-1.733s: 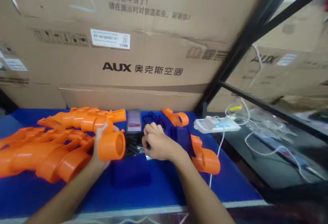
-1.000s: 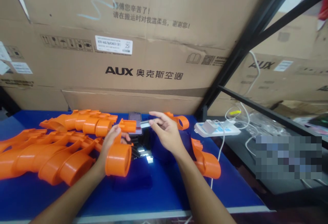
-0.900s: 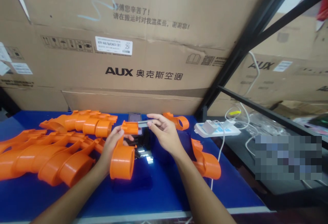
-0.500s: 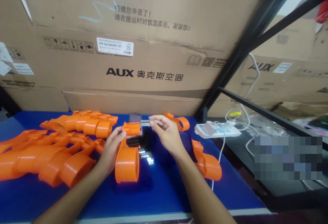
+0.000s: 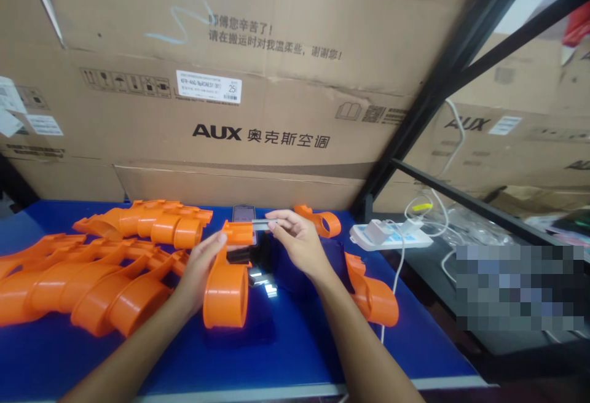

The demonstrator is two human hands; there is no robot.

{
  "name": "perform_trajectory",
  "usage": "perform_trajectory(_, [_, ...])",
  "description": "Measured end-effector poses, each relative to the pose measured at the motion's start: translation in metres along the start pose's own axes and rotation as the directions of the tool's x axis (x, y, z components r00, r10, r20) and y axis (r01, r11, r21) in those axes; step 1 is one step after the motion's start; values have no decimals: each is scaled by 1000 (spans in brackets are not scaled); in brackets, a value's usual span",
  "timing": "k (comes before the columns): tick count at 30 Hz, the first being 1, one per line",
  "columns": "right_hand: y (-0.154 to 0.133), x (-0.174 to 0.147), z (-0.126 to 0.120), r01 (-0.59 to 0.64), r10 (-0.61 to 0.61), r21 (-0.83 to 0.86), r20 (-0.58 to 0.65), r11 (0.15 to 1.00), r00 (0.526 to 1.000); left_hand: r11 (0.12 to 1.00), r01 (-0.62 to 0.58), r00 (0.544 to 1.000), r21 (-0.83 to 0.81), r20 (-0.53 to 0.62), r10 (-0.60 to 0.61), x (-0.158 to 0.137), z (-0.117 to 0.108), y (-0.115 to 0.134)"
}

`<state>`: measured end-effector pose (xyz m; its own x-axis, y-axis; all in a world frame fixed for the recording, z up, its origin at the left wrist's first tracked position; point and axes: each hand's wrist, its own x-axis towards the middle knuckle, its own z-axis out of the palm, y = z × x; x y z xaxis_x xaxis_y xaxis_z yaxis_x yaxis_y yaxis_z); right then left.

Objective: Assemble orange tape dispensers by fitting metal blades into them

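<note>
In my left hand (image 5: 203, 262) is an orange plastic part (image 5: 225, 295), gripped near its ribbed upper end, with its wide ring hanging below. A thin greyish strip (image 5: 261, 225) is pinched between the thumb and fingers of my right hand (image 5: 299, 240). Its left end meets the right side of the ribbed block; I cannot tell how far it goes in. Small shiny strips (image 5: 266, 285) lie on the blue table (image 5: 184, 366) beneath the hands. A phone (image 5: 243, 213) lies just behind them, partly hidden.
Rows of orange ringed parts (image 5: 96, 292) lie to the left, with another group (image 5: 161, 223) behind. Single orange parts (image 5: 375, 295) sit at the right. A white power strip (image 5: 391, 234) with cables stands by the black frame (image 5: 415, 93). Large cardboard boxes (image 5: 276, 89) wall the back.
The orange part in my left hand has tilted slightly, its ring swinging a little to the left. A bit less of the strip shows between block and fingers. The camera view has shifted slightly.
</note>
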<state>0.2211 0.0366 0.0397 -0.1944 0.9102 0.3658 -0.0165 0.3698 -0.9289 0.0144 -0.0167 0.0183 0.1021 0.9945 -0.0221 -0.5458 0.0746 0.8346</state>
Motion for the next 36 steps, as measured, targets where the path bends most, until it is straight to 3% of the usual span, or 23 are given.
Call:
perform_trajectory(10, [9,-4,21,-36,40,59,-52,998,998,1000,-2,1000,-12,22,2,3,-1,-6])
perform_trajectory(14, [10,-5,25,-44,47,39,-98,998,994,1000,-18,999,8,-27,18,5,-4,-10])
perform_trajectory(19, [9,-3,15,29,-40,-52,-226,998,973,997,-74,989,34,-125,78,6,-6,-7])
perform_trajectory(26, [10,-5,13,44,-53,-71,-128,997,990,999,-37,993,-20,-116,34,0,0,3])
perform_trajectory(36, [5,-10,17,88,-86,-47,44,995,995,998,-46,995,42,-87,50,3,-6,0])
